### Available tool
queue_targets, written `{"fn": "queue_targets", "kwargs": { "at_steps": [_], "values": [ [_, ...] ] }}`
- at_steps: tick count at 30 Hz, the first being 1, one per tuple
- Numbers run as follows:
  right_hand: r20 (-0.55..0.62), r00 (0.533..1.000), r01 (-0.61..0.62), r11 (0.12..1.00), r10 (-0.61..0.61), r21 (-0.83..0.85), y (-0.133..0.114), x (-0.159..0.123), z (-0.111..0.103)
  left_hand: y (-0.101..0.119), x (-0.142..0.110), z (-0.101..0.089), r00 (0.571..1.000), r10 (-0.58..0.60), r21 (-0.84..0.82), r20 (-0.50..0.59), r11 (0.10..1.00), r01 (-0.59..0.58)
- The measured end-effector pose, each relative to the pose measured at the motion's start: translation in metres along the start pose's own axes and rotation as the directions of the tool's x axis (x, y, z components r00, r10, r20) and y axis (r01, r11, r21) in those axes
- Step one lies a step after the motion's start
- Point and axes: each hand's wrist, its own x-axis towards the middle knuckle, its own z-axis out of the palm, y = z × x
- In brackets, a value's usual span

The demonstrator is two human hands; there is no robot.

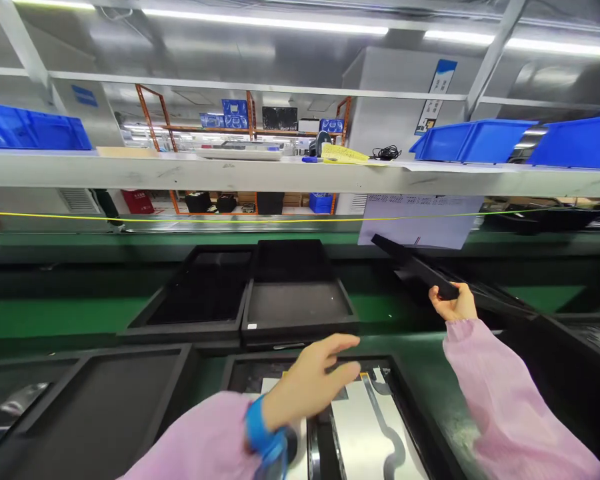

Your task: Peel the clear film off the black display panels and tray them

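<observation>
The right hand (pixel 455 303) grips a black slab (pixel 414 265) by its near end, the thumb and fingers closed round the edge. The slab is matt, straight-sided and tilted, seen nearly edge-on, above the right part of the green bench (pixel 460 393); its far end stands in front of a hanging white sheet (pixel 415 220). The left hand (pixel 313 380), slightly blurred, is over a black tray (pixel 425 430), thumb and forefinger spread; nothing is seen in its grasp.

In that tray are pale, smooth panels. The right-hand panel (pixel 355 430) bears a curving grey strip (pixel 391 437) with an orange tip at its upper end.

Obscured: the left-hand panel (pixel 299 463) is largely covered by the left hand, its sleeve and a blue wristband (pixel 260 423). The tray's near side is cut off by the lower edge of view. The slab's underside merges with dark shapes behind; I cannot tell whether it is a tray too. The right hand's fingertips are partly hidden.
</observation>
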Motion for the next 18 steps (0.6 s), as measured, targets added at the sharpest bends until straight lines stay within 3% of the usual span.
{"fn": "queue_targets", "kwargs": {
  "at_steps": [5,8,10,13,15,18],
  "values": [
    [0.037,0.986,-0.16,0.987,0.16,-0.022,0.015,-0.072,-0.017,-0.004,0.075,0.046,0.996,-0.069,-0.202,-0.052,0.978,0.057],
    [0.122,0.965,-0.226,0.971,0.234,-0.072,0.028,-0.13,-0.029,-0.006,0.094,0.068,0.991,-0.105,-0.302,-0.078,0.95,0.077],
    [0.186,0.934,-0.284,0.95,0.304,-0.129,0.041,-0.171,-0.038,-0.009,0.097,0.08,0.976,-0.138,-0.35,-0.169,0.934,0.072],
    [0.26,0.87,-0.366,0.902,0.419,-0.23,0.058,-0.223,-0.057,-0.017,0.084,0.086,0.911,-0.18,-0.397,-0.371,0.917,0.019],
    [0.268,0.852,-0.377,0.883,0.449,-0.28,0.061,-0.241,-0.074,-0.019,0.061,0.081,0.874,-0.185,-0.421,-0.449,0.907,-0.024],
    [0.175,0.921,-0.287,0.909,0.349,-0.301,0.049,-0.239,-0.11,-0.015,0.002,0.064,0.878,-0.154,-0.457,-0.453,0.886,-0.081]
  ]
}}
